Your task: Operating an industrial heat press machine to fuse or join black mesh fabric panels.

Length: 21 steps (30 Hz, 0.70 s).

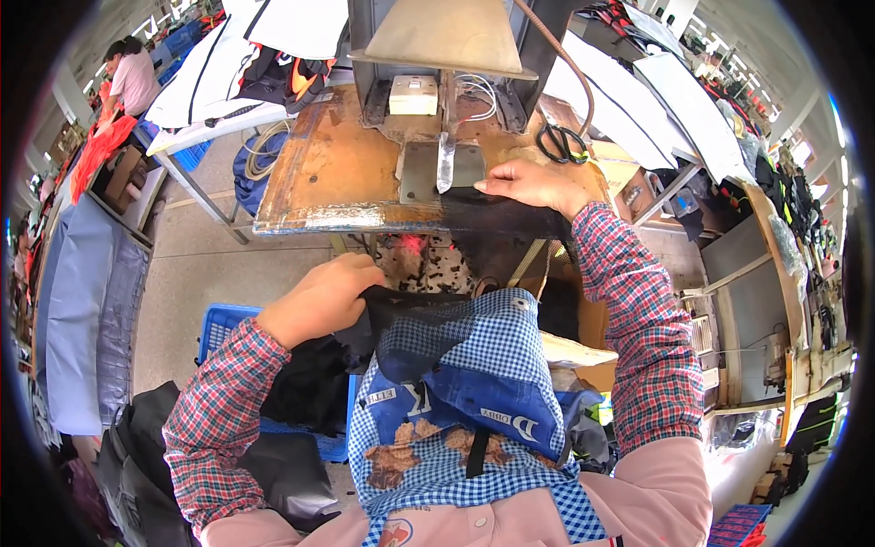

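My right hand (538, 186) rests at the near edge of the worktable (333, 173). Its thumb and fingers pinch a dark, sheer fabric (510, 219) that drapes over that edge. Just left of those fingertips, an upright metal blade (446, 164) meets a metal plate (417, 173) set in the tabletop. Lower and to the left, my left hand (324, 296) is closed on black sheer fabric (410, 333), which hangs over my blue checked apron (510, 319). Whether both hands hold one piece, I cannot tell.
Black-handled scissors (561, 144) lie at the table's right. A lamp-like hood (447, 41) hangs above the blade, near a switch box (413, 95). A blue crate (223, 326) with dark fabric stands at my left. Another person (135, 77) works far left.
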Each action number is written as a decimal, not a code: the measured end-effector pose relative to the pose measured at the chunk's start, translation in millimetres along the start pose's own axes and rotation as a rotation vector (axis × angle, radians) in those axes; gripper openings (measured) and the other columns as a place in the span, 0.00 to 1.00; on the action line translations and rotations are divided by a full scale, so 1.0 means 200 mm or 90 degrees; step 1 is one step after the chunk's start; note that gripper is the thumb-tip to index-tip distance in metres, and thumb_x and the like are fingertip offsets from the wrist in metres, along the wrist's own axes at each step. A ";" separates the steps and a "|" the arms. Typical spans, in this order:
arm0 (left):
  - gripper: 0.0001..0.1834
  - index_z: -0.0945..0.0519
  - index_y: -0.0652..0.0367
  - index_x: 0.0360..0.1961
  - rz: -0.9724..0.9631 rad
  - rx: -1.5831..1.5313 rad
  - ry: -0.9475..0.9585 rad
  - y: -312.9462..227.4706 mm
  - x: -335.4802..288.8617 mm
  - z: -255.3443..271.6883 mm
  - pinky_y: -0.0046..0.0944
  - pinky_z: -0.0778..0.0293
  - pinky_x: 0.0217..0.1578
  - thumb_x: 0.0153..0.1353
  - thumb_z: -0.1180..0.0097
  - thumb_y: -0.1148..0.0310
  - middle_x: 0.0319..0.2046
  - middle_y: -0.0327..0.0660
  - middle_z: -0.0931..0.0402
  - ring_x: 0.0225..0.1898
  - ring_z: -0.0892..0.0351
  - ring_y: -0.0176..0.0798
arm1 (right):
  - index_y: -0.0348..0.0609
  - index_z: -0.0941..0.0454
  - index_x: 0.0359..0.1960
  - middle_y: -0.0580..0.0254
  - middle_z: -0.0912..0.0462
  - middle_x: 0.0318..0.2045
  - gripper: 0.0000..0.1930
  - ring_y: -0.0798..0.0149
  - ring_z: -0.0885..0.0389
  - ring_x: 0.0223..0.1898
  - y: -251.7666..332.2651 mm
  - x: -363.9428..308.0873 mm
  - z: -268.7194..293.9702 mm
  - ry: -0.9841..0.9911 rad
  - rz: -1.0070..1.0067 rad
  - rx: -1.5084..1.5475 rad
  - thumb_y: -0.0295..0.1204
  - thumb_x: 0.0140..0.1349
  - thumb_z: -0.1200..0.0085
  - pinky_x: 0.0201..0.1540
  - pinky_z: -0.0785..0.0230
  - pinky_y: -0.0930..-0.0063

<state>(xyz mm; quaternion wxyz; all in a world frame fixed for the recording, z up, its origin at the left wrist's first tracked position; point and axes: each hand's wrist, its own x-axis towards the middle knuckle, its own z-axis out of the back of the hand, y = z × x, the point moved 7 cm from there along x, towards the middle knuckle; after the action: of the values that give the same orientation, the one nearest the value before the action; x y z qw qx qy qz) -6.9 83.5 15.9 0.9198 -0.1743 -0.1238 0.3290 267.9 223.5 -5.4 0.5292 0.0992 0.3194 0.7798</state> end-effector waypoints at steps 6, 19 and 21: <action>0.17 0.21 0.62 0.42 -0.009 -0.016 0.019 -0.05 -0.01 0.00 0.51 0.26 0.48 0.48 0.47 0.80 0.40 0.49 0.25 0.48 0.26 0.58 | 0.39 0.18 0.38 0.64 0.19 0.30 0.23 0.68 0.24 0.35 -0.02 -0.01 0.01 0.000 0.044 0.005 0.50 0.69 0.47 0.44 0.32 0.71; 0.17 0.21 0.64 0.43 -0.017 -0.140 0.142 -0.12 0.05 -0.06 0.47 0.25 0.43 0.54 0.36 0.69 0.37 0.50 0.22 0.41 0.22 0.58 | 0.40 0.18 0.44 0.68 0.17 0.33 0.13 0.73 0.22 0.38 -0.08 -0.17 0.11 -0.128 0.122 0.133 0.38 0.70 0.44 0.46 0.30 0.75; 0.17 0.21 0.64 0.43 0.005 -0.152 0.183 -0.16 0.06 -0.05 0.47 0.26 0.42 0.57 0.36 0.65 0.35 0.51 0.21 0.39 0.21 0.56 | 0.39 0.18 0.44 0.68 0.16 0.34 0.13 0.73 0.22 0.38 -0.08 -0.14 0.13 -0.146 0.138 0.141 0.37 0.69 0.43 0.46 0.29 0.75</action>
<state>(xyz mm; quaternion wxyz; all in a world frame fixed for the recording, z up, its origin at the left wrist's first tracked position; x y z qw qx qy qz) 23.1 65.1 20.2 0.8996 -0.3279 -0.0283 0.2871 304.2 211.4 10.4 0.4608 0.2790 0.3280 0.7761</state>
